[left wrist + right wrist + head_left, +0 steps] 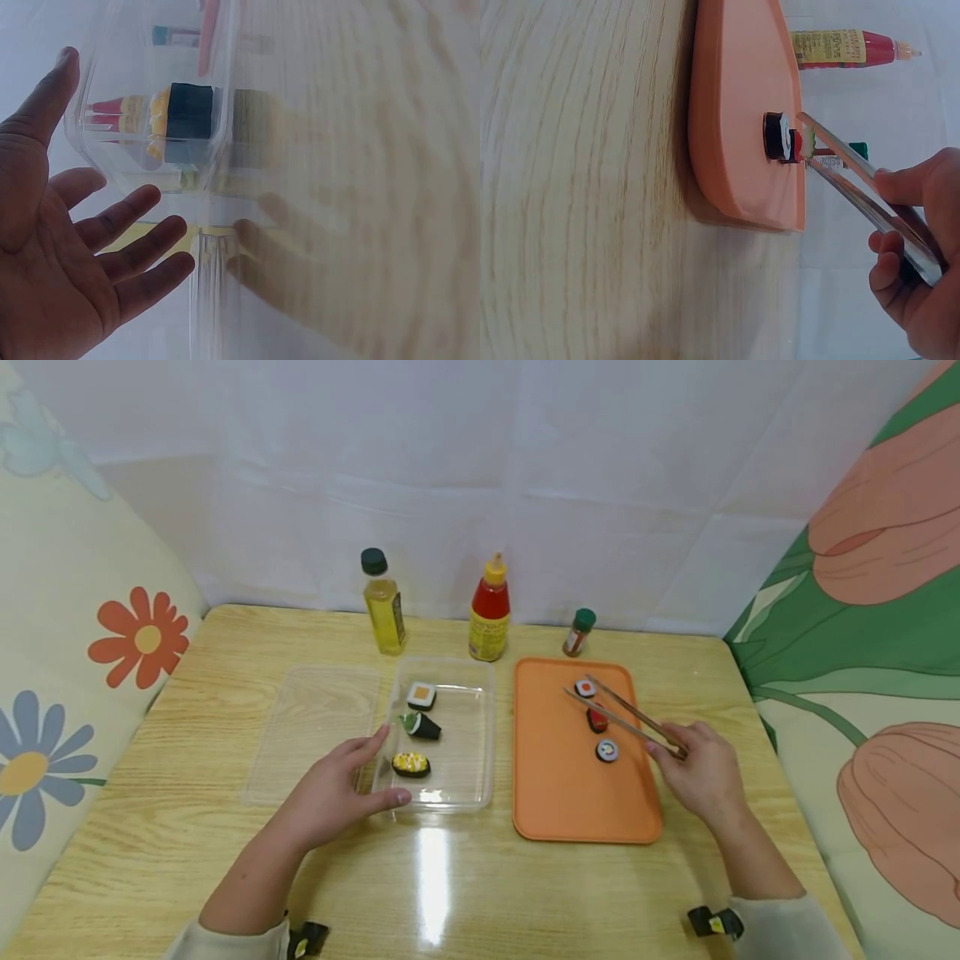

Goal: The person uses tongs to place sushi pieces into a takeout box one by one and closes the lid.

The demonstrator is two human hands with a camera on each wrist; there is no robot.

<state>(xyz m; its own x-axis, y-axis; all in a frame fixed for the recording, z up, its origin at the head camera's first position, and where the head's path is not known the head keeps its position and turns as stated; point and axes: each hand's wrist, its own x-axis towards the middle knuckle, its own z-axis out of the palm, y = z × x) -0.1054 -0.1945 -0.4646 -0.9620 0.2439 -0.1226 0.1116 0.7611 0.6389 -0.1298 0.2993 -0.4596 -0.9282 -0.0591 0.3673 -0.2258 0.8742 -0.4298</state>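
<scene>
My right hand [701,768] holds metal tongs [847,199], their arms spread above the orange tray [555,785]. The tips hang near a roll with a red centre [585,688] and a red-topped sushi [597,718]; whether they touch either is unclear. Closer to me lies a round roll [607,751]. My left hand [341,793] has its fingers extended at the left side of a clear plastic container [468,743], thumb by the near corner. Inside are an orange-centred roll [422,696], a dark cone-shaped hand roll [426,727] and a yellow-topped sushi [411,765].
A clear flat lid [300,735] lies left of the container, partly behind my left hand. Along the back stand an oil bottle [386,614], a red sauce bottle [490,618] and a small green-capped jar [578,633]. White cloth [450,485] hangs behind the wooden table [360,902].
</scene>
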